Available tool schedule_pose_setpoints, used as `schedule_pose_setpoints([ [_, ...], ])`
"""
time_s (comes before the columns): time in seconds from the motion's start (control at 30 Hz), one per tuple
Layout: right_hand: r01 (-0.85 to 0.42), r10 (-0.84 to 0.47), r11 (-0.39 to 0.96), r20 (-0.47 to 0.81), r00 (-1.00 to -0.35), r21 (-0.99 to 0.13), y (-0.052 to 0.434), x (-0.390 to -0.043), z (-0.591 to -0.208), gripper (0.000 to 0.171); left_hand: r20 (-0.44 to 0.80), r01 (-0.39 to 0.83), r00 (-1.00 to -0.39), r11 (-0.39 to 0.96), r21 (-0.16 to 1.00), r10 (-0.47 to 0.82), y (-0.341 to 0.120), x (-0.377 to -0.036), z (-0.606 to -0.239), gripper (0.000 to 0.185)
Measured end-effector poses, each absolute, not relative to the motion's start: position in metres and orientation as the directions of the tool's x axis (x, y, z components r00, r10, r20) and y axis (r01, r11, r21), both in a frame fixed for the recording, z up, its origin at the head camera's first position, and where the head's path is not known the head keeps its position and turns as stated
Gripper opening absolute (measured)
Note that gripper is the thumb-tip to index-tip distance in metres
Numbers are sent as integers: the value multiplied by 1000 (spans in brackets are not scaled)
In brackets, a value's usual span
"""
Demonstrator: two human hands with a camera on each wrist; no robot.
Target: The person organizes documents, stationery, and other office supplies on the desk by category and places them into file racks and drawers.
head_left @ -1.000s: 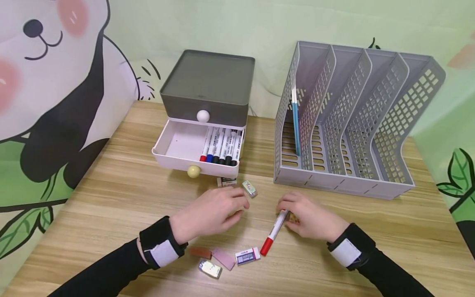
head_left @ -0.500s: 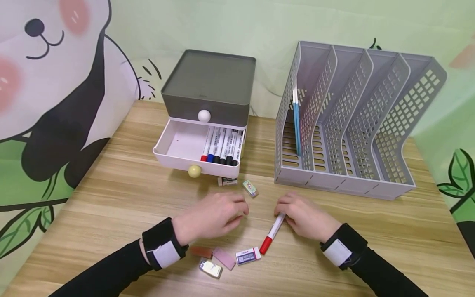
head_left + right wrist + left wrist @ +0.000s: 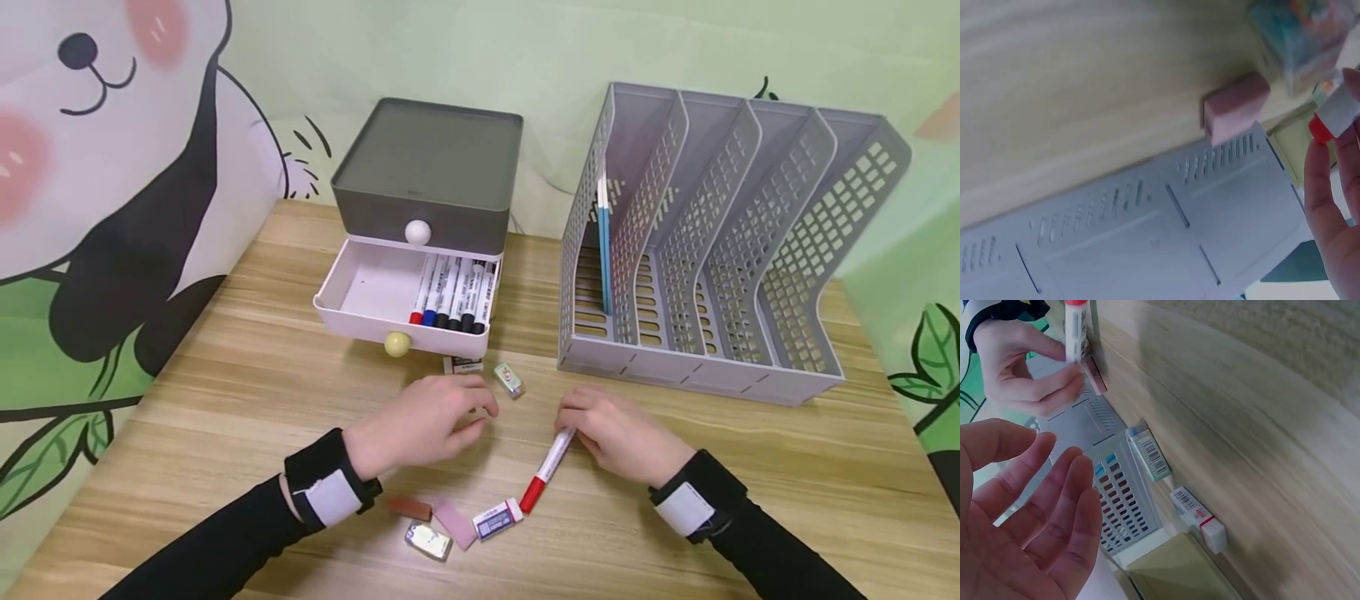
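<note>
The right hand [image 3: 618, 433] pinches the white end of the red-capped marker [image 3: 547, 472], which lies mid-table near the front edge. The left hand [image 3: 420, 422] hovers beside it, fingers relaxed and empty, just behind the erasers [image 3: 498, 518].

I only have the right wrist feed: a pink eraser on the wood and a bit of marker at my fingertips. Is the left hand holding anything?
Observer: No. The left hand is empty, fingers relaxed, palm down just above the table.
Operator: How does the marker lie?
Observer: The right hand pinches the white end of the marker; its red cap points back toward the person, beside a white eraser.
Operator: Is the drawer open?
Observer: Yes. The lower drawer is pulled out, with drawer markers lined along its right side.
</note>
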State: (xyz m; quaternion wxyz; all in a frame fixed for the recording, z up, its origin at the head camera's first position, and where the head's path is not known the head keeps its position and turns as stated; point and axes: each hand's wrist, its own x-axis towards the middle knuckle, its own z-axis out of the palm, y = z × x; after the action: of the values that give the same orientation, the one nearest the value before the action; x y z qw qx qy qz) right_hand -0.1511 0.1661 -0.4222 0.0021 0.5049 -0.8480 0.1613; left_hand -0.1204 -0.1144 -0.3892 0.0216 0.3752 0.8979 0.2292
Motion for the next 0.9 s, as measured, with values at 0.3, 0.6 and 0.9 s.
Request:
schedule_pose_setpoints([
  [0.3, -865, -815, 472, 288, -502, -172, 171, -155, -405, 30, 111, 607, -745, 601, 520, 658, -113, -124, -391, 16],
  [0.6, -904, -745, 372, 514, -425, -209, 166, -154, -405, 28, 82, 495, -769, 510, 703, 634, -106, -132, -397, 24],
  [0.9, -848, -623, 266, 590, -513, -458, 159, -150, -407, 16, 128, 540, -778, 551, 636, 615, -96, -131, -399, 26],
])
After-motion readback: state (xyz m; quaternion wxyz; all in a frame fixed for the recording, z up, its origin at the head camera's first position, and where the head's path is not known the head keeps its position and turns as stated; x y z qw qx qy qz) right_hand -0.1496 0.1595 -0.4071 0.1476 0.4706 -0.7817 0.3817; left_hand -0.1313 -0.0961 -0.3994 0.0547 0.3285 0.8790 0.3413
